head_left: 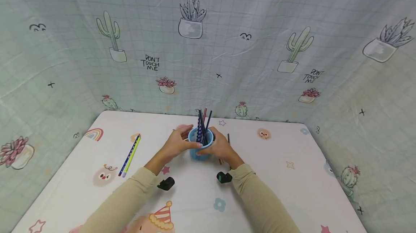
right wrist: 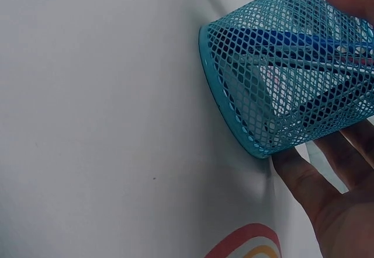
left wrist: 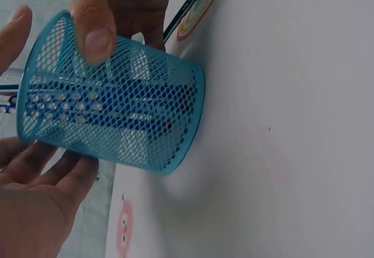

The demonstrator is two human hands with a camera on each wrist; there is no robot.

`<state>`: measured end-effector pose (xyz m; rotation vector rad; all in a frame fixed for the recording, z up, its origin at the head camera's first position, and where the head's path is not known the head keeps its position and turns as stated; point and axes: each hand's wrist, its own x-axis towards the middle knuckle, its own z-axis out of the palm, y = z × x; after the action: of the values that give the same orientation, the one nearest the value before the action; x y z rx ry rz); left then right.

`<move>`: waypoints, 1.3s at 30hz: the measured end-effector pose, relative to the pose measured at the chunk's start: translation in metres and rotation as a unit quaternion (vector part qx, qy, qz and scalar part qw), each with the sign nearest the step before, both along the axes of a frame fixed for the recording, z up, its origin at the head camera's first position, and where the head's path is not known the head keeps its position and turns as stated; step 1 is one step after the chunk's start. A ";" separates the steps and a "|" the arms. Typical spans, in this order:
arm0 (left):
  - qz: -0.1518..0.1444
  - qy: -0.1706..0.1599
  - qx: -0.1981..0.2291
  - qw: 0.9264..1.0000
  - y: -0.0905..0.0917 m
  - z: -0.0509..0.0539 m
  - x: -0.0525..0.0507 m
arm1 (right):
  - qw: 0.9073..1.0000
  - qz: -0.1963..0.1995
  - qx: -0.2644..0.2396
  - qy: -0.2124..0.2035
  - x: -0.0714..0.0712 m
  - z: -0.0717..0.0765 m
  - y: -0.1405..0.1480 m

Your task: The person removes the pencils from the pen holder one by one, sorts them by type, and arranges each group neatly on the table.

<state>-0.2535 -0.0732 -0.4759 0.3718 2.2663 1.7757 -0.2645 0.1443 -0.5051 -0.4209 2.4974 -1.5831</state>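
A blue mesh pencil cup (head_left: pixel 199 155) stands near the back middle of the table, with several pencils (head_left: pixel 203 126) in it, dark ones and a red one among them. My left hand (head_left: pixel 177 143) holds the cup from its left side, thumb across the front near the rim. From the right, my right hand (head_left: pixel 222 146) grips it too, its thumb also at the front. Through the mesh (left wrist: pixel 111 100) the pencils show in the left wrist view. Whether the base (right wrist: pixel 228 109) touches the table cannot be told.
A dark blue patterned pencil (head_left: pixel 127 159) and a yellow-green pencil (head_left: pixel 132 155) lie side by side at the left. Another dark pencil (head_left: pixel 229 138) lies partly hidden behind my right hand. Printed cloth (head_left: pixel 208 63) hangs behind the table (head_left: pixel 266 189) and at both sides.
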 end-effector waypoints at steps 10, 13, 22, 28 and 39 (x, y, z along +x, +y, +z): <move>0.000 0.036 -0.018 0.999 0.008 -0.018 -0.001 | 1.000 0.000 0.009 0.010 -0.001 -0.004 -0.004; 0.007 0.041 -0.021 0.999 0.011 -0.021 -0.001 | 1.000 -0.004 0.003 0.009 0.000 -0.002 -0.003; 0.015 0.038 -0.012 0.999 0.016 -0.022 -0.004 | 1.000 0.012 0.004 0.001 0.000 0.006 0.003; 0.019 0.038 -0.032 0.999 0.017 -0.022 -0.006 | 0.997 0.051 0.014 -0.058 -0.006 0.026 0.015; 0.030 0.036 -0.035 0.998 0.015 -0.023 -0.004 | 0.991 0.054 -0.012 -0.124 -0.023 0.066 0.031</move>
<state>-0.2572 -0.0578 -0.4989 0.3643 2.4055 1.7320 -0.2878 0.1751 -0.4387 -0.3327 2.2360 -1.5226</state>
